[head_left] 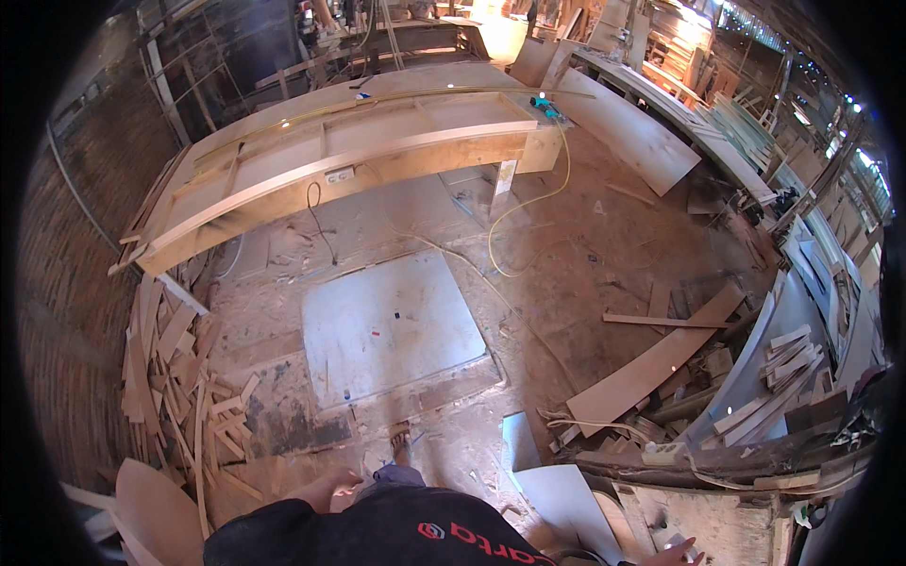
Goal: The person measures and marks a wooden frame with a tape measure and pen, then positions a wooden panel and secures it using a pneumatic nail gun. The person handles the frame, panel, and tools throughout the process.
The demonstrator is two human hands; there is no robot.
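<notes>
head view: right hand (pixel 677 553) over the wooden board (pixel 731 517) at lower right, contact unclear; left hand (pixel 343 488) beside the dark shirt (pixel 377 530). i cannot tell either grip's state. the board looks stiff, probably heavyish, best held by opposite edges.

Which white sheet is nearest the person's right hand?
The white sheet near the picture's lower edge, beside the dark shirt. It lies just left of the right hand; the big squarish sheet lies mid-floor, farther ahead.
</notes>
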